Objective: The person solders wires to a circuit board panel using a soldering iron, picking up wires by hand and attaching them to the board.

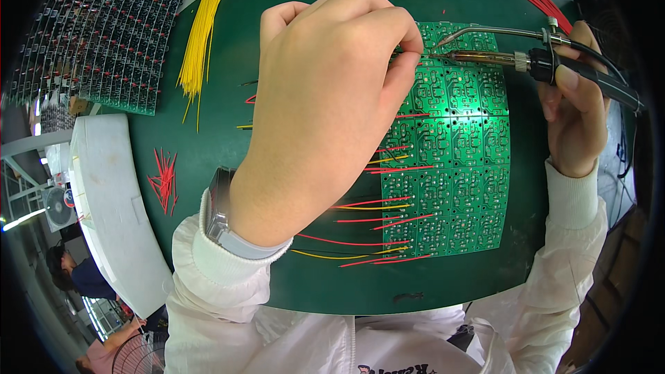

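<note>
The dark green matte surface (228,97) spreads wide under my arms, big enough to keep loose stock out at the edges. On it, in front of me, lies the flat green panel of small printed circuit boards (454,159), shiny copper-traced side up so the joints face me; thin red and yellow insulated wires (374,225) already trail off its left edge. At far left a second rack of populated boards (97,34) leans out of the way.

My left hand (325,111) hovers over the panel's upper left part, fingers pressed together and pinching something at the fingertips, probably a wire end, though it is hidden from me. My right hand (575,118) is closed around the black-handled soldering iron (554,62), held like a pen so its metal tip and the curved steel tube above it point left to the spot I pinch.

A bundle of straight yellow wires (197,38) and a small heap of short red wire pieces (164,180) wait nearby.
</note>
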A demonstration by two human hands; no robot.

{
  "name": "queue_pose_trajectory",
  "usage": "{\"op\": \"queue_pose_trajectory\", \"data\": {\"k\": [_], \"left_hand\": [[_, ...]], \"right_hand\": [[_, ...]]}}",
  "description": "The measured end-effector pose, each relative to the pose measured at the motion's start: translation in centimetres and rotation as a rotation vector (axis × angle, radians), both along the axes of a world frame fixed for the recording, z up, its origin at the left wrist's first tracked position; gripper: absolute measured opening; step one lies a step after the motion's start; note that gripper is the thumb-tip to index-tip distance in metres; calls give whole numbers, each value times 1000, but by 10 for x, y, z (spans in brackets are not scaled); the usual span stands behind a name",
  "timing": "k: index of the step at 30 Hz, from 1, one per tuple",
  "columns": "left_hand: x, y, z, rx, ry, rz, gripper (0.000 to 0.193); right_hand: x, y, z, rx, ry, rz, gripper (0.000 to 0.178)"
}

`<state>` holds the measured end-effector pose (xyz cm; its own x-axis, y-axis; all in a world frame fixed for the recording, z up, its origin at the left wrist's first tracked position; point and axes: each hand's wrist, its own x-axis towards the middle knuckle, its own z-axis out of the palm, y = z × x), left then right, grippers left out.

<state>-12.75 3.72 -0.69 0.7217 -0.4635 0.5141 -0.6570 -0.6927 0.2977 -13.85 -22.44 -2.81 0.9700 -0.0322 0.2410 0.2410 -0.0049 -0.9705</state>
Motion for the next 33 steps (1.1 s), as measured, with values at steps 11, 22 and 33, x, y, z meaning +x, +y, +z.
{"op": "queue_pose_trajectory", "data": {"k": [11, 22, 33], "left_hand": [[-1, -1, 10, -51, 139, 10, 13], [126, -8, 50, 114, 380, -36, 18], [163, -47, 37, 190, 261, -35, 18]], "right_hand": [[2, 3, 4, 87, -25, -21, 21], [-4, -1, 28, 150, 32, -62, 18], [-5, -3, 29, 152, 86, -59, 20]]}}
